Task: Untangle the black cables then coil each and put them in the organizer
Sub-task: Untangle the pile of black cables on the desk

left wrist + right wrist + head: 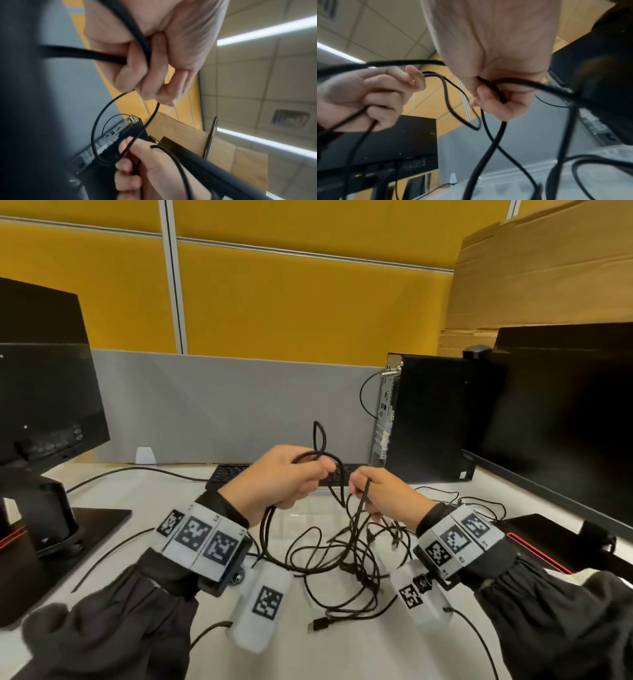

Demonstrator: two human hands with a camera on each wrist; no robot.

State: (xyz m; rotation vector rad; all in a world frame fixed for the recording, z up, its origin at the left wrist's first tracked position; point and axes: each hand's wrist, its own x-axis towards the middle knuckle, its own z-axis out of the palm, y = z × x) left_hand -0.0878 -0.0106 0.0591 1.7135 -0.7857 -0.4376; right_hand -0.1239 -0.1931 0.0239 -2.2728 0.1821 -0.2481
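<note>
Black cables (346,546) thin, tangled; left hand (281,477), right hand (383,494) both gripping strands.

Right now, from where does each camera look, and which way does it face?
Head: looks down at the desk; both sleeves, left hand and right hand gripping black cables.
Left wrist: looks up along the left hand at ceiling lights.
Right wrist: looks up along the right hand.
All views share both hands and cables.
</note>
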